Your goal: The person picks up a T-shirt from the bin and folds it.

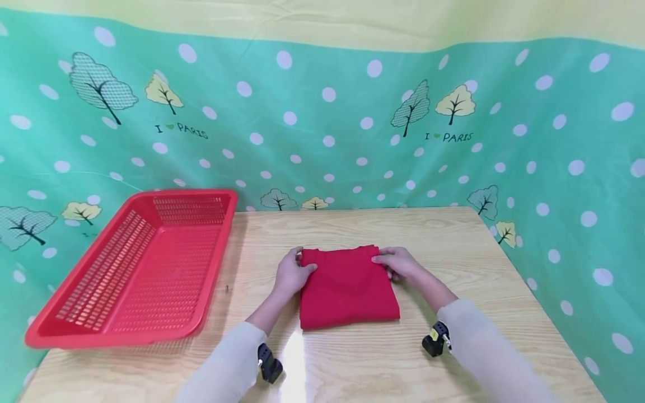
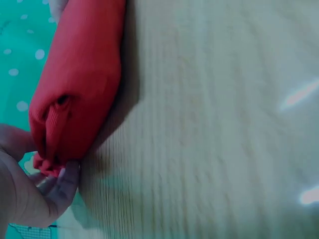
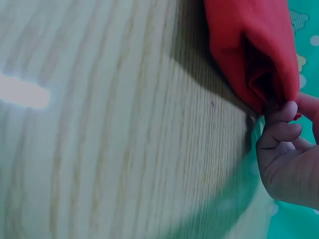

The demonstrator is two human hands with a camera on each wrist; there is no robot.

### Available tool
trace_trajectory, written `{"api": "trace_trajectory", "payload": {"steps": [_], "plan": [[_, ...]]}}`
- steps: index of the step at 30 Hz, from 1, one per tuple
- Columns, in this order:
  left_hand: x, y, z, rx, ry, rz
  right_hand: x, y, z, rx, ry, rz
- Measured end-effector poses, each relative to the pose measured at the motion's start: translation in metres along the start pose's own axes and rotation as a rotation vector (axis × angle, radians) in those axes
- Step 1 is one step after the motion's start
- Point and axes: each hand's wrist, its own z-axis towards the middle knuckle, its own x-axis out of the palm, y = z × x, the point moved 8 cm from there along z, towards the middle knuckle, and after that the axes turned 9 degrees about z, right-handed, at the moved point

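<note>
A red shirt [image 1: 347, 288], folded into a rough rectangle, lies on the wooden table with a shallow curved neckline along its far edge. My left hand [image 1: 293, 274] pinches its far left corner, thumb on top. At the far right corner, my right hand [image 1: 398, 263] pinches the cloth between thumb and fingers. In the left wrist view, the fingers of my left hand [image 2: 37, 186] sit under the bunched end of the shirt [image 2: 82, 74]. In the right wrist view, folded layers of the shirt [image 3: 254, 40] gape beside my right hand [image 3: 291, 152].
To the left stands a red plastic basket [image 1: 214, 280] with slotted walls and nothing inside. The wooden table [image 1: 428, 224] meets a green polka-dot curtain [image 1: 327, 123] at the back and right. A tiny dark speck [image 1: 227, 289] lies between basket and shirt.
</note>
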Motion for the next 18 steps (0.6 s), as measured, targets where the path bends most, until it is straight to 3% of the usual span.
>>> {"api": "trace_trajectory", "payload": {"steps": [7, 13, 18], "plan": [[0.005, 0.001, 0.021, -0.007, -0.051, -0.044, -0.005, -0.003, 0.016, -0.003, -0.070, 0.033], [0.009, 0.004, 0.027, 0.003, -0.126, -0.098, -0.006, -0.005, 0.020, -0.032, -0.106, 0.053], [0.013, 0.007, 0.031, -0.013, -0.149, -0.148, -0.007, -0.007, 0.025, -0.050, -0.155, 0.063]]}}
